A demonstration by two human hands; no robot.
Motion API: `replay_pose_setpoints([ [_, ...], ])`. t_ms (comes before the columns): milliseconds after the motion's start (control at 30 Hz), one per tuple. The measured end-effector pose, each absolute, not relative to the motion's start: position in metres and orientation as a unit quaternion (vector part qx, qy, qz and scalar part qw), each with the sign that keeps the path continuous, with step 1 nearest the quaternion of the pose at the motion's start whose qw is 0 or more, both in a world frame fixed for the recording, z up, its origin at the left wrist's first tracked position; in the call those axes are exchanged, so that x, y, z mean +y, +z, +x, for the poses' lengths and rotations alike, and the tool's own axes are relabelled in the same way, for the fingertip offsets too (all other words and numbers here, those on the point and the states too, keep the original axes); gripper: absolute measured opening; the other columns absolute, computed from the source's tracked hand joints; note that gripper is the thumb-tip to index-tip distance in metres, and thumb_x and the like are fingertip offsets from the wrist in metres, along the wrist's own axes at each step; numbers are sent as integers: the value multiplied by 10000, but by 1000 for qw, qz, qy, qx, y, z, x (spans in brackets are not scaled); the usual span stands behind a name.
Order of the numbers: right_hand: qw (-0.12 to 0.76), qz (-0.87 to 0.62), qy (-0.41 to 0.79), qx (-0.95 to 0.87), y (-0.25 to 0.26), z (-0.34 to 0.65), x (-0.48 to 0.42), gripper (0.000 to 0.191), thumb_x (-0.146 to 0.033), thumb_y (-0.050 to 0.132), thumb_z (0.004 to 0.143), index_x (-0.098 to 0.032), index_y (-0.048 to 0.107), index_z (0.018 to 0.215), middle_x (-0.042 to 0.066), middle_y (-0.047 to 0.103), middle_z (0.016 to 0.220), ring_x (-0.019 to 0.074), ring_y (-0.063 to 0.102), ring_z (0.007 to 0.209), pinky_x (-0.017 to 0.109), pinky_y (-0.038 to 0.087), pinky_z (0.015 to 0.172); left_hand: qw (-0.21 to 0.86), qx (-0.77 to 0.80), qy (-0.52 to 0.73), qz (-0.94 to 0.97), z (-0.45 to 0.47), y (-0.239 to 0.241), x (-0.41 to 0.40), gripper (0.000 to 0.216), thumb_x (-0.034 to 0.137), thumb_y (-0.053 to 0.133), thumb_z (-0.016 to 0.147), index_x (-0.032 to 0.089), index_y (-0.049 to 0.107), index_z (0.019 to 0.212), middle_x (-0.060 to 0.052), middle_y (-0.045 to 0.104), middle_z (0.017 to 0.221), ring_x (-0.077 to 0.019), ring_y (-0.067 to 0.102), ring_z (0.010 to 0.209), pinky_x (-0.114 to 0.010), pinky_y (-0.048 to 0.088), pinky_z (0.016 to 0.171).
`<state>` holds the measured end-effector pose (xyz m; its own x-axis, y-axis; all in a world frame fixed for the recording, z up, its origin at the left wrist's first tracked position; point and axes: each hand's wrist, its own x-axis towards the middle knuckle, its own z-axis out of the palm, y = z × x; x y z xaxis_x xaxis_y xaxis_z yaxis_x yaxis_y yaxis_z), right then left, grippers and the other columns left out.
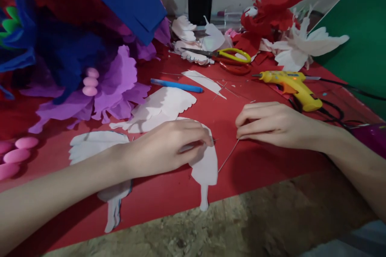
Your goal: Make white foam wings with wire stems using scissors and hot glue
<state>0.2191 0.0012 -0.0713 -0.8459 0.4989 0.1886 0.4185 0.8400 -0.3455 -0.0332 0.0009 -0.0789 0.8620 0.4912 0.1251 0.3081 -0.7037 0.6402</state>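
Observation:
My left hand (181,144) rests over a white wing-shaped cutout (206,164), its fingers bent and fingertips together. A short thin strand shows just past those fingertips; what they pinch is hidden. My right hand (271,124) is closed on a thin wire (228,156), which slants down to the cutout's right edge. Under my left forearm lie more white cutouts (99,140), stacked and partly covered. Beyond my left hand is another scalloped white piece (165,106), with a blue pen (176,85) just behind it.
A yellow glue gun (297,86) with a black cord lies at right. Yellow-handled scissors (226,54) sit farther back near a white strip (205,83) and loose wires. Purple (117,80), red (271,16) and white (301,48) shapes surround the red sheet (169,192).

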Motion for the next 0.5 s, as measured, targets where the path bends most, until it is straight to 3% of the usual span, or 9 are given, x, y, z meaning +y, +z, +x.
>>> replay_pose_setpoints([
  [300,146,-266,159,-939,-74,217,1,341,-253,387,925,-175,667,747,44,621,782,104,555,709,243,414,658,310,226,143,912,-32,-78,-1,216,137,409,870,140,619,918,-52,667,968,-133,610,886,-227,456,794],
  [500,159,-312,151,-924,-72,211,-2,233,-221,455,888,-164,654,781,42,648,798,112,583,732,235,434,682,302,273,123,905,-30,-69,-10,309,384,457,862,116,585,944,-69,654,884,-176,600,793,-291,454,728],
])
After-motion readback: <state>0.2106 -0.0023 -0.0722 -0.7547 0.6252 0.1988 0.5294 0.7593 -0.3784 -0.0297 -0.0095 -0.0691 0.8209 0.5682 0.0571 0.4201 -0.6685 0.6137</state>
